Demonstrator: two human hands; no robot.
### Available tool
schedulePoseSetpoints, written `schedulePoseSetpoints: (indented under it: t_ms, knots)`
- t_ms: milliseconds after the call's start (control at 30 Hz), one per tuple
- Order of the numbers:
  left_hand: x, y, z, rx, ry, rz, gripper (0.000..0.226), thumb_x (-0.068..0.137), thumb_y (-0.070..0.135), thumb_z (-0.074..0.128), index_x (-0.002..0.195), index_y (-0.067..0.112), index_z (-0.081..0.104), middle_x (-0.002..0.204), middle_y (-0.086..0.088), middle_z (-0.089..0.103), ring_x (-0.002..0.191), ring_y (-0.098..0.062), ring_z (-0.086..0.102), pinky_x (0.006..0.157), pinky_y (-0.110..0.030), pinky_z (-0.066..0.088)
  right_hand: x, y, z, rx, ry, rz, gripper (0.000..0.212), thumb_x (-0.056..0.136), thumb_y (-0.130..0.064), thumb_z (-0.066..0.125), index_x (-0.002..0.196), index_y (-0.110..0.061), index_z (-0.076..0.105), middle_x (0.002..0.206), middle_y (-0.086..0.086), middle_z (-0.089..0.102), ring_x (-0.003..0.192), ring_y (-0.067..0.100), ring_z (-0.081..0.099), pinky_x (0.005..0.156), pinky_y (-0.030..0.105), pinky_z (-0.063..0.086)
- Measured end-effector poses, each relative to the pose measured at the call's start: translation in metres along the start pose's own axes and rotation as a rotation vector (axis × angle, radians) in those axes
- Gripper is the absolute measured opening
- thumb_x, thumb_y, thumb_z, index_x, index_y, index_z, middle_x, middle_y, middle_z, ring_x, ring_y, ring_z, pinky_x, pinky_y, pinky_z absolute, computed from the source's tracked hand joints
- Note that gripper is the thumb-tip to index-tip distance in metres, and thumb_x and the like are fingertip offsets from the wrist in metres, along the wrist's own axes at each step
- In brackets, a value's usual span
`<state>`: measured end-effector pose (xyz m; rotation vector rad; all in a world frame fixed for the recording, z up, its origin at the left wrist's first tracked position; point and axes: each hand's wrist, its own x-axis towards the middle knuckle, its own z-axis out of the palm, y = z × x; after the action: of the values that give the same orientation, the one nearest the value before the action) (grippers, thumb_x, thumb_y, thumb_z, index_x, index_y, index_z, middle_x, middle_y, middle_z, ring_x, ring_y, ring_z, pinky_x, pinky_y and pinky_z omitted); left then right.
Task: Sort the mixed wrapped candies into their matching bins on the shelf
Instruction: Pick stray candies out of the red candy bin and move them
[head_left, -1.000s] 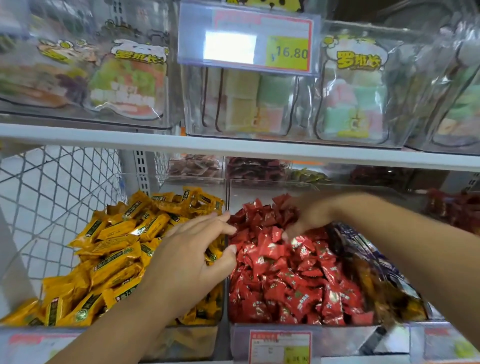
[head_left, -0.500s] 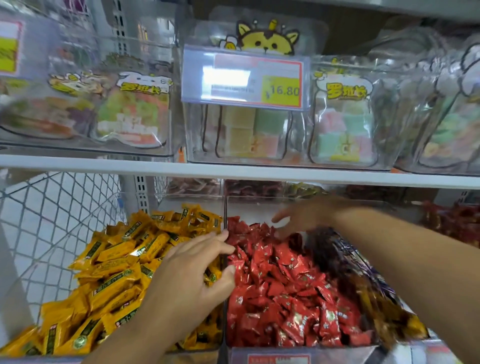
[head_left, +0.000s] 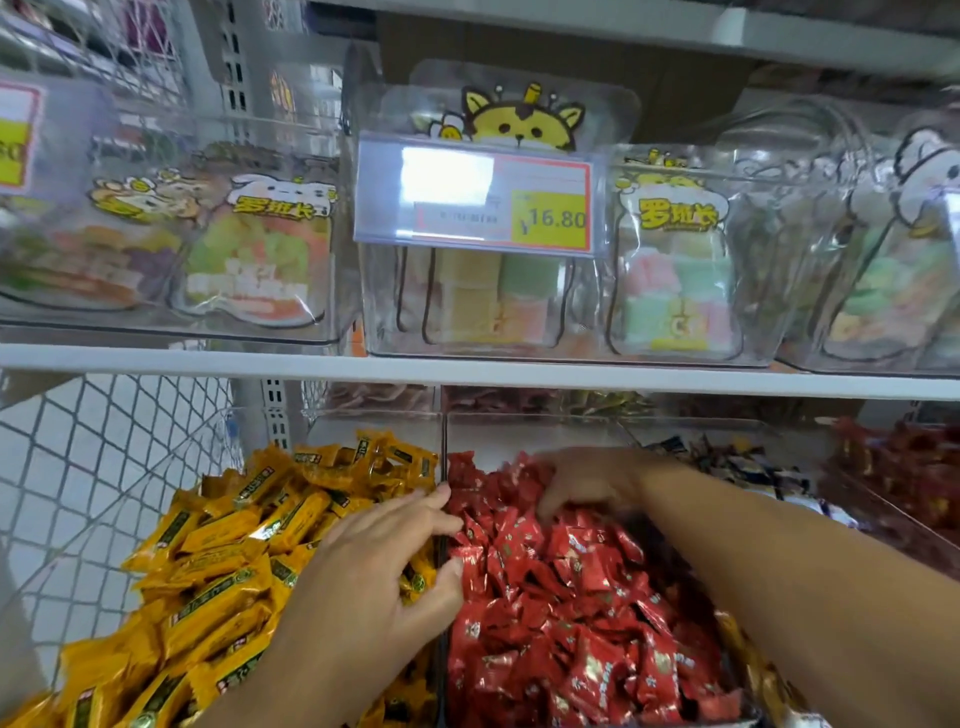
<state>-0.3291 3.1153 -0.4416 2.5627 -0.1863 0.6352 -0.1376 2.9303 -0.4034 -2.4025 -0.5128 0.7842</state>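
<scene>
A heap of yellow wrapped candies (head_left: 223, 551) fills the left clear bin. Red wrapped candies (head_left: 561, 597) fill the bin beside it, behind a clear divider (head_left: 443, 457). My left hand (head_left: 384, 561) lies palm down at that divider, fingers spread over the yellow candies and fingertips touching the red ones. My right hand (head_left: 582, 483) reaches across to the back of the red bin. Its fingers curl down into the red pile, and their tips are hidden among the wrappers.
To the right sits a bin of dark mixed wrappers (head_left: 737, 462), then red packets (head_left: 904, 478). A white shelf board (head_left: 467, 366) runs just above, carrying clear tubs and a price tag (head_left: 478, 197). Wire mesh (head_left: 104, 467) closes the left side.
My right hand has moved from the middle of the red pile toward the back of the bin and curled its fingers down. My left hand has barely moved. My view has tilted upward.
</scene>
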Motion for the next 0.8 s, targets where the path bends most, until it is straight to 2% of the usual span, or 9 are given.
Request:
schedulePoseSetpoints:
  t_ms: [67, 133, 233, 367, 433, 500, 600, 667, 800]
  knots:
    - [-0.001, 0.000, 0.000, -0.014, 0.008, 0.001, 0.040, 0.072, 0.069, 0.023, 0.105, 0.062, 0.043, 0.128, 0.051, 0.026, 0.125, 0.028, 0.014, 0.103, -0.011, 0.010, -0.007, -0.011, -0.006, 0.185, 0.020, -0.117, 0.031, 0.077, 0.007, 0.068, 0.093, -0.018, 0.060, 0.085, 0.008, 0.064, 0.068, 0.020, 0.065, 0.057, 0.026, 0.054]
    - [-0.001, 0.000, 0.000, -0.005, 0.005, 0.004, 0.039, 0.072, 0.070, 0.021, 0.104, 0.063, 0.042, 0.128, 0.052, 0.024, 0.124, 0.028, 0.014, 0.103, -0.011, 0.009, -0.011, -0.019, -0.011, 0.266, -0.001, -0.190, 0.030, 0.075, 0.002, 0.073, 0.089, -0.023, 0.063, 0.093, 0.011, 0.064, 0.076, 0.026, 0.065, 0.060, 0.034, 0.052]
    - [-0.001, 0.001, -0.001, -0.007, 0.009, -0.003, 0.042, 0.072, 0.070, 0.020, 0.106, 0.062, 0.042, 0.128, 0.052, 0.023, 0.124, 0.028, 0.013, 0.103, -0.011, 0.009, -0.026, -0.032, -0.019, 0.226, -0.061, -0.156, 0.033, 0.081, -0.017, 0.075, 0.109, -0.031, 0.065, 0.117, 0.003, 0.063, 0.099, 0.026, 0.065, 0.068, 0.041, 0.057]
    - [-0.002, 0.001, -0.001, 0.002, 0.008, 0.000, 0.044, 0.073, 0.071, 0.019, 0.109, 0.061, 0.043, 0.128, 0.053, 0.021, 0.123, 0.030, 0.010, 0.106, -0.013, 0.011, -0.047, -0.037, -0.026, -0.147, 0.014, -0.105, 0.048, 0.081, -0.043, 0.072, 0.127, -0.042, 0.056, 0.134, -0.006, 0.054, 0.117, 0.023, 0.056, 0.090, 0.045, 0.055]
    - [-0.002, 0.001, -0.001, 0.008, 0.008, 0.000, 0.045, 0.073, 0.071, 0.019, 0.110, 0.061, 0.043, 0.129, 0.052, 0.022, 0.123, 0.030, 0.010, 0.105, -0.012, 0.011, -0.048, -0.031, -0.017, -0.274, -0.091, -0.022, 0.070, 0.075, -0.049, 0.076, 0.137, -0.044, 0.043, 0.148, -0.003, 0.040, 0.132, 0.028, 0.043, 0.097, 0.049, 0.049]
    - [-0.001, 0.000, 0.000, 0.004, 0.012, 0.000, 0.044, 0.074, 0.070, 0.021, 0.110, 0.060, 0.044, 0.130, 0.051, 0.024, 0.123, 0.030, 0.011, 0.104, -0.012, 0.010, -0.040, -0.025, 0.007, -0.431, -0.230, 0.082, 0.098, 0.073, -0.051, 0.076, 0.149, -0.044, 0.015, 0.160, -0.003, 0.012, 0.145, 0.030, 0.019, 0.111, 0.053, 0.031]
    - [-0.001, 0.000, 0.001, 0.010, 0.011, 0.003, 0.043, 0.075, 0.069, 0.021, 0.110, 0.060, 0.044, 0.131, 0.050, 0.024, 0.125, 0.029, 0.012, 0.102, -0.008, 0.009, -0.019, -0.018, 0.042, -0.706, -0.185, 0.113, 0.113, 0.076, -0.050, 0.074, 0.151, -0.033, -0.009, 0.161, 0.005, 0.000, 0.147, 0.030, 0.007, 0.118, 0.049, 0.018]
    - [-0.002, 0.000, 0.000, 0.011, 0.013, 0.008, 0.042, 0.075, 0.069, 0.021, 0.109, 0.060, 0.044, 0.131, 0.050, 0.024, 0.125, 0.030, 0.011, 0.101, -0.005, 0.008, -0.012, -0.016, 0.050, -0.666, -0.113, 0.064, 0.111, 0.075, -0.042, 0.077, 0.153, -0.029, -0.001, 0.160, 0.008, 0.009, 0.145, 0.031, 0.014, 0.117, 0.046, 0.020]
    - [-0.003, 0.000, 0.001, -0.003, 0.025, 0.008, 0.045, 0.075, 0.068, 0.022, 0.111, 0.058, 0.047, 0.133, 0.048, 0.027, 0.127, 0.027, 0.015, 0.104, -0.009, 0.010, -0.015, -0.010, 0.034, -0.471, 0.048, 0.021, 0.077, 0.075, -0.019, 0.077, 0.142, -0.022, 0.040, 0.139, 0.006, 0.051, 0.122, 0.025, 0.051, 0.102, 0.032, 0.042]
